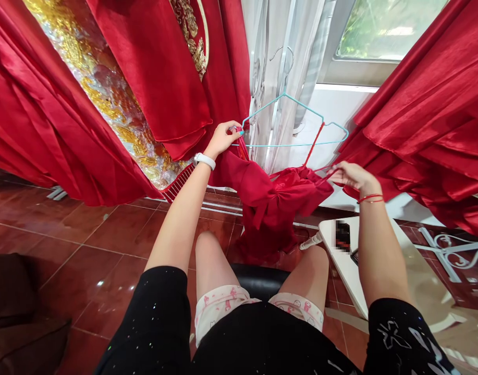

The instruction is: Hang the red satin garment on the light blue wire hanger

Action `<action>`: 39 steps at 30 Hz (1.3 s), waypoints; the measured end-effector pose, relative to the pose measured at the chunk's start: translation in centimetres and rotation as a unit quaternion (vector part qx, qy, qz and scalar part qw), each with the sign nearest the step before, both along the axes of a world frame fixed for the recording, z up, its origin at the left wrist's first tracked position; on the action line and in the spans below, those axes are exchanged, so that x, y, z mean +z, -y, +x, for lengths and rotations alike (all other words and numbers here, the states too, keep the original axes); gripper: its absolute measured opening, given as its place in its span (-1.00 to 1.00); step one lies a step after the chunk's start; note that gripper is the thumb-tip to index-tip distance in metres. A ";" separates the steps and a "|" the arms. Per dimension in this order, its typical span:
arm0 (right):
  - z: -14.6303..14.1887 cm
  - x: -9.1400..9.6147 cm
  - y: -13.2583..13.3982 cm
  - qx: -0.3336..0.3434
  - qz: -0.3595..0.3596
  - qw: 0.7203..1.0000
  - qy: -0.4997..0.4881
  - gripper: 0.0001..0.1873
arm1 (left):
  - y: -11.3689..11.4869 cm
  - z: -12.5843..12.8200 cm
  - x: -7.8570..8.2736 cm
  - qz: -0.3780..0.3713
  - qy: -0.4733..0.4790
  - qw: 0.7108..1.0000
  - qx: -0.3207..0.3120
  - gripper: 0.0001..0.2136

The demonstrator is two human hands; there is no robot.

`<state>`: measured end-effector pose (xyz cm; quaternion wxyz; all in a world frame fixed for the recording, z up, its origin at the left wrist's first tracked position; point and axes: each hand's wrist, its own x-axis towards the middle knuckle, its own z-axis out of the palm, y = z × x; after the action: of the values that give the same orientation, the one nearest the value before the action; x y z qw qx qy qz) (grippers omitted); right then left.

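Note:
A red dress [258,187] with a gathered bow-like front hangs before me from a light blue wire hanger [284,96]. My left hand [224,137] is closed at the hanger's left end, pinching a red dress strap between thumb and fingers. On the other side, a twisted red strap [314,145] loops over the hanger's right shoulder. My right hand [351,176] pinches a thin red cord that runs taut to the top of the dress. What the hanger's hook rests on, if anything, I cannot make out.
Red garments [430,114] hang at both sides, some with gold embroidery [101,120]. White sheer curtains [262,62] and a window [383,31] stand behind. A white table [346,271] at my right holds a dark, blurred-out item [342,237]. Red tiles [106,265] cover the floor.

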<state>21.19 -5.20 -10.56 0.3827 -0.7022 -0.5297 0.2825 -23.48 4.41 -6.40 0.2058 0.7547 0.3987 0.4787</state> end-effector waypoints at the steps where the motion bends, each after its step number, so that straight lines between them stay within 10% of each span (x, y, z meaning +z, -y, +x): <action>1: 0.1 1.2 -0.2 -0.006 0.033 0.998 -0.060 -0.67 | 0.0 0.0 0.0 -0.002 0.004 1.000 -0.001 -0.92; 5: -1.5 4.9 -1.2 -0.035 0.214 0.932 -0.291 -0.63 | -0.1 0.1 0.0 -0.018 0.018 1.000 -0.008 -0.93; 10: -3.4 6.9 -2.1 -0.012 0.340 0.882 -0.327 -0.88 | 0.0 0.1 -0.1 -0.029 0.032 0.999 -0.018 -0.94; 18: -0.4 10.0 -1.2 0.079 0.251 0.921 -0.286 -0.78 | 0.3 -0.1 -0.2 -0.021 0.035 0.999 -0.005 -0.95; 29: 1.6 11.3 2.0 0.041 0.154 0.974 -0.163 -0.85 | 0.4 -0.8 -0.4 0.019 -0.008 0.998 0.053 -0.88; 39: -6.7 13.0 -1.2 0.063 0.228 0.970 0.061 -0.86 | 1.0 0.9 -1.0 0.018 -0.029 0.997 0.069 -0.90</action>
<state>14.50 -4.04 2.40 0.4809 -0.5775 -0.6458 0.1347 -22.58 3.38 -7.40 0.1466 0.7425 0.4471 0.4766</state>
